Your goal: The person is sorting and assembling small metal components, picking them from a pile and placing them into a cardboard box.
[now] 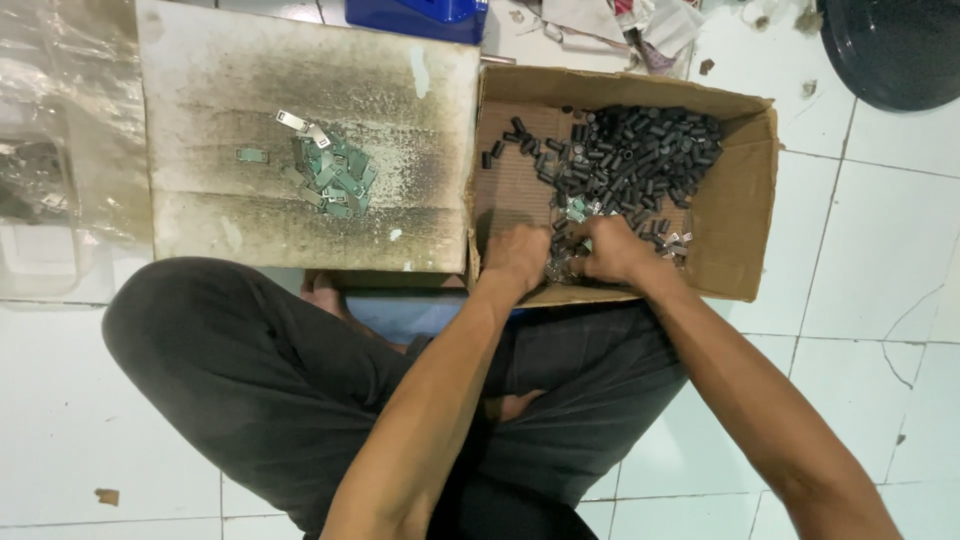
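Note:
A shallow cardboard box lies on the floor in front of my crossed legs. It holds a heap of small black cylindrical parts and, near its front edge, several small silver and green parts. My left hand and my right hand are both inside the box at its front edge, close together, fingers curled down into the silver and green parts. What the fingers hold is hidden under the hands.
Left of the box sits a stained whitish board with a small pile of green and silver flat pieces. Clear plastic bags lie far left, a blue object at the top, a dark round container top right. The floor is white tile.

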